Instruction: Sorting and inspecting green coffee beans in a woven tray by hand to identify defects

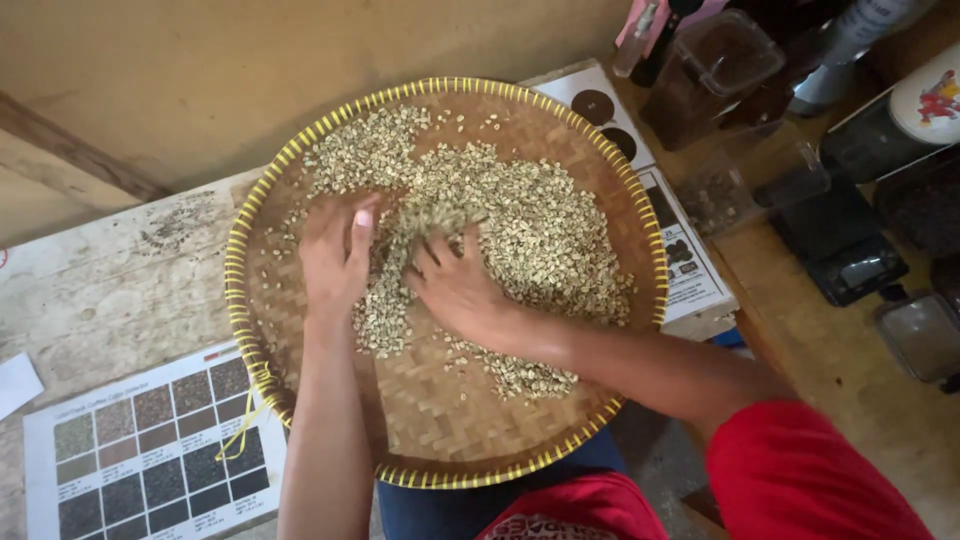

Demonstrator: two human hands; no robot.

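Two hands, left hand (337,255) flat and loose, right hand (455,285) fingers curled raking pale beans (540,235), one round woven tray (440,440), one colour chart (150,445) at seven o'clock.

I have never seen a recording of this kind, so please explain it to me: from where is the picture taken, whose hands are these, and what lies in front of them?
There is one picture, taken by a camera worn on a person's head and looking down, so both hands are that person's own. No machine is at work. A round woven bamboo tray with a yellow-bound rim rests partly on a worn wooden table. It holds a heap of pale green coffee beans. The left hand lies flat on the beans, and the right hand has its fingers in the heap. Neither hand grips a tool. A printed chart of bean samples lies at lower left, and clear plastic containers stand at upper right.
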